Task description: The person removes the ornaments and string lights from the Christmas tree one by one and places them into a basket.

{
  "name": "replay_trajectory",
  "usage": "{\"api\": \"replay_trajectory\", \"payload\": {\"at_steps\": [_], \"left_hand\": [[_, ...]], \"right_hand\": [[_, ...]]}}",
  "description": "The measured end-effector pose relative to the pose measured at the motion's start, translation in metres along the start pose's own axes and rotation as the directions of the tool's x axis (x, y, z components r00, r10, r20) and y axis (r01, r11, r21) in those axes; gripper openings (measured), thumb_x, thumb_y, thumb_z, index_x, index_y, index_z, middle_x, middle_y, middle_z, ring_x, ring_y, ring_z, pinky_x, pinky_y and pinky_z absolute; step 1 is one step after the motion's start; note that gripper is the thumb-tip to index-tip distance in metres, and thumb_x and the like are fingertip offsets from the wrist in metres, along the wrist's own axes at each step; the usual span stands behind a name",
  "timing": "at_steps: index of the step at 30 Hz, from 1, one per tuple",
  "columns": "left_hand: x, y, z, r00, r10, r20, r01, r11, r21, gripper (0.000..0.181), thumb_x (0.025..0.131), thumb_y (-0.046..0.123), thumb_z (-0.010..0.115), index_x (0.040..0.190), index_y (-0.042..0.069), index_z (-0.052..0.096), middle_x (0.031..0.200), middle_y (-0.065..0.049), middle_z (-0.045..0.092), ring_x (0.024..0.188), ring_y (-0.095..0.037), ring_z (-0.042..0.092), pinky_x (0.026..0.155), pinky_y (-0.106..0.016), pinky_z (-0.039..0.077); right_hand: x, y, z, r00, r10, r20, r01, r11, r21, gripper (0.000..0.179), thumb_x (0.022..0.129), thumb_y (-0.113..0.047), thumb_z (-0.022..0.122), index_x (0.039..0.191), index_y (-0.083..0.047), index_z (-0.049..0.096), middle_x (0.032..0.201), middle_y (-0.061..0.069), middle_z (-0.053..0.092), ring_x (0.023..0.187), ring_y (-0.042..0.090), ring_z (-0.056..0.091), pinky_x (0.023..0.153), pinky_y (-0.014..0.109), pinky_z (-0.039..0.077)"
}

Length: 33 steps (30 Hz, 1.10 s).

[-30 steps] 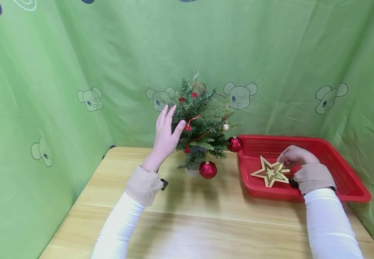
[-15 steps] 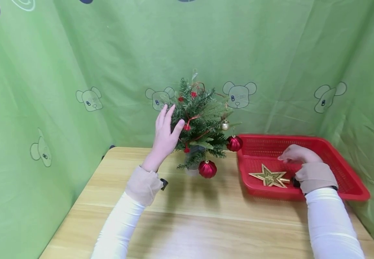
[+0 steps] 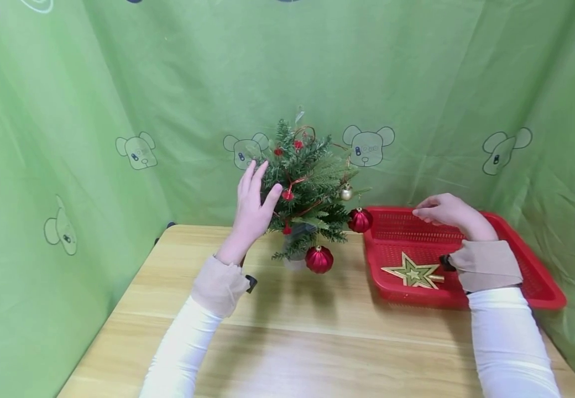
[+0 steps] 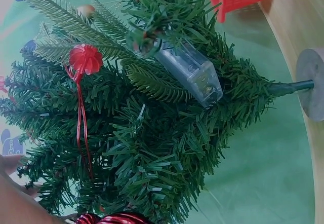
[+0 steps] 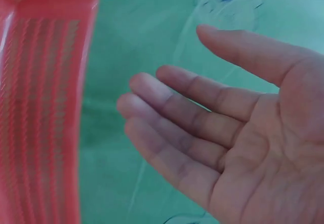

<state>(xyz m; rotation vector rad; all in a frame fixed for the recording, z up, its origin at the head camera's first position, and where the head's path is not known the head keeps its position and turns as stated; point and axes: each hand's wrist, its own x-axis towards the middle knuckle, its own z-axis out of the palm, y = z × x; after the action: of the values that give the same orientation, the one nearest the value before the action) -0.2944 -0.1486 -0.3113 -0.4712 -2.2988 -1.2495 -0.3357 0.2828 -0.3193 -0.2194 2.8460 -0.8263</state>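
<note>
A small Christmas tree [image 3: 312, 171] stands on the table, hung with red baubles [image 3: 319, 260], a gold bauble [image 3: 346, 192] and little red flower-like ornaments [image 4: 85, 59]. At its left side my left hand [image 3: 254, 207] is raised with straight fingers among or against the outer branches; exact contact is hidden. A shiny red bauble [image 4: 124, 218] shows near that hand in the left wrist view. My right hand [image 3: 449, 211] is above the back of the red basket [image 3: 402, 298], its palm bare and fingers relaxed [image 5: 197, 117]. A gold star [image 3: 413, 272] lies in the basket.
A clear plastic box [image 4: 195, 74] sits among the lower branches, above the tree's grey base [image 4: 311, 84]. The wooden table [image 3: 287, 354] backs onto a green curtain [image 3: 193, 83], which also hangs on both sides.
My right hand has let go of the gold star, which now lies flatter in the basket, and has risen up and back. My left hand has stayed by the tree.
</note>
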Motion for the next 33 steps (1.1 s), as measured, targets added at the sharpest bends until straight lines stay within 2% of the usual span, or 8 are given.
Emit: {"api": "replay_trajectory", "payload": {"at_steps": [2, 9, 16, 22, 26, 29, 33], "left_hand": [[0.000, -0.001, 0.000, 1.000, 0.005, -0.007, -0.005, 1.000, -0.005, 0.092, 0.086, 0.082, 0.028, 0.154, 0.020, 0.028, 0.165, -0.004, 0.009, 0.152, -0.029, 0.007, 0.117, -0.064, 0.016], [-0.003, 0.002, 0.001, 0.998, 0.050, -0.038, -0.049, 0.998, 0.030, 0.095, 0.085, 0.083, 0.027, 0.152, 0.015, 0.032, 0.163, -0.011, 0.015, 0.151, -0.033, 0.010, 0.116, -0.067, 0.016], [-0.005, 0.004, 0.005, 0.996, 0.069, -0.051, -0.064, 0.994, 0.090, 0.098, 0.083, 0.086, 0.025, 0.151, 0.016, 0.034, 0.163, -0.013, 0.017, 0.151, -0.033, 0.011, 0.117, -0.067, 0.012], [-0.005, 0.006, 0.005, 0.997, 0.058, -0.046, -0.054, 0.994, 0.093, 0.098, 0.082, 0.086, 0.029, 0.152, 0.019, 0.032, 0.164, -0.007, 0.014, 0.151, -0.032, 0.009, 0.118, -0.065, 0.011], [-0.005, 0.005, 0.006, 0.998, 0.052, -0.041, -0.048, 0.995, 0.093, 0.098, 0.082, 0.086, 0.029, 0.152, 0.017, 0.032, 0.164, -0.008, 0.014, 0.151, -0.032, 0.008, 0.118, -0.065, 0.010], [-0.006, 0.004, 0.006, 0.998, 0.043, -0.040, -0.039, 0.995, 0.090, 0.099, 0.081, 0.087, 0.029, 0.152, 0.018, 0.032, 0.164, -0.007, 0.013, 0.152, -0.032, 0.008, 0.118, -0.065, 0.010], [-0.007, 0.003, 0.006, 0.998, 0.042, -0.043, -0.038, 0.996, 0.083, 0.099, 0.081, 0.087, 0.028, 0.152, 0.018, 0.032, 0.164, -0.009, 0.013, 0.151, -0.033, 0.008, 0.117, -0.066, 0.009]], "right_hand": [[-0.002, -0.011, 0.000, 1.000, -0.025, -0.014, 0.025, 0.999, 0.023, 0.050, 0.098, -0.029, 0.057, 0.124, 0.013, 0.054, 0.108, 0.027, 0.066, 0.090, 0.019, 0.065, 0.083, 0.040, 0.058], [-0.012, -0.044, 0.004, 0.995, -0.086, -0.058, 0.090, 0.993, 0.077, 0.053, 0.099, -0.036, 0.055, 0.131, 0.006, 0.053, 0.121, 0.028, 0.063, 0.088, 0.007, 0.064, 0.077, 0.021, 0.053], [-0.009, -0.067, 0.017, 0.987, -0.125, -0.104, 0.137, 0.983, 0.121, 0.050, 0.098, -0.038, 0.057, 0.132, -0.001, 0.055, 0.130, 0.025, 0.060, 0.104, 0.030, 0.065, 0.095, 0.050, 0.050], [0.000, -0.081, 0.034, 0.970, -0.195, -0.147, 0.215, 0.968, 0.131, 0.042, 0.096, -0.033, 0.061, 0.126, -0.003, 0.061, 0.128, 0.021, 0.063, 0.116, 0.035, 0.060, 0.101, 0.053, 0.046], [0.007, -0.087, 0.045, 0.960, -0.236, -0.153, 0.256, 0.959, 0.125, 0.040, 0.095, -0.029, 0.063, 0.124, -0.001, 0.062, 0.125, 0.022, 0.065, 0.117, 0.037, 0.060, 0.102, 0.053, 0.046], [0.012, -0.090, 0.052, 0.952, -0.250, -0.176, 0.270, 0.958, 0.099, 0.034, 0.095, -0.026, 0.063, 0.118, -0.001, 0.066, 0.119, 0.021, 0.068, 0.111, 0.035, 0.063, 0.097, 0.049, 0.049], [0.014, -0.092, 0.057, 0.940, -0.263, -0.219, 0.283, 0.957, 0.065, 0.024, 0.095, -0.020, 0.063, 0.108, -0.002, 0.071, 0.108, 0.019, 0.071, 0.101, 0.031, 0.065, 0.087, 0.037, 0.051]]}}
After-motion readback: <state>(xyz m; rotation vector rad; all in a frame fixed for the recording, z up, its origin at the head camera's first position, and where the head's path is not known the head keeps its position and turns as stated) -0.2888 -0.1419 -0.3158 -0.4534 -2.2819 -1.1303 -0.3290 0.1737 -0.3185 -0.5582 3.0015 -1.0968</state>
